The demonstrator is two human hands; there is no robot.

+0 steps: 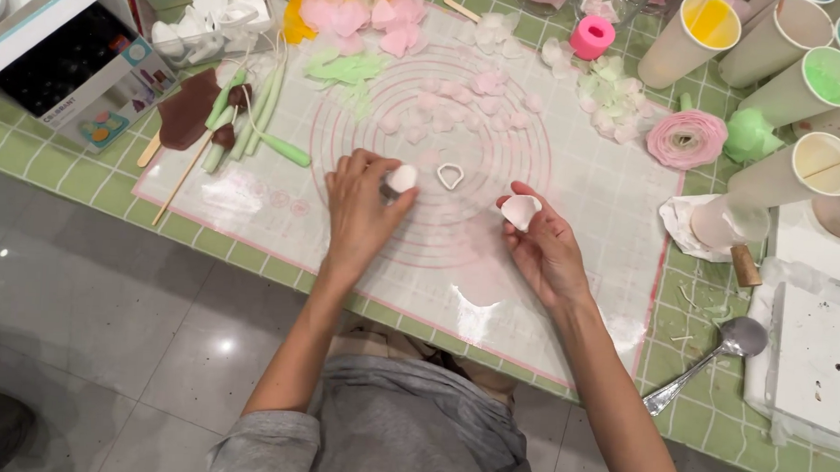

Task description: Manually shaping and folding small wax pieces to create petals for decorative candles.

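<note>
Mat (251, 210): translucent, pink rings, covering the green table (27, 143).
Flower (687, 139): pink, at the mat's right edge (finished-looking).
Left hand (363, 210): fingers closed around a white ball (403, 178).
Right hand (544, 246): pinching a pale petal (520, 211).
Cutter (450, 176): lying between the hands, untouched.
</note>
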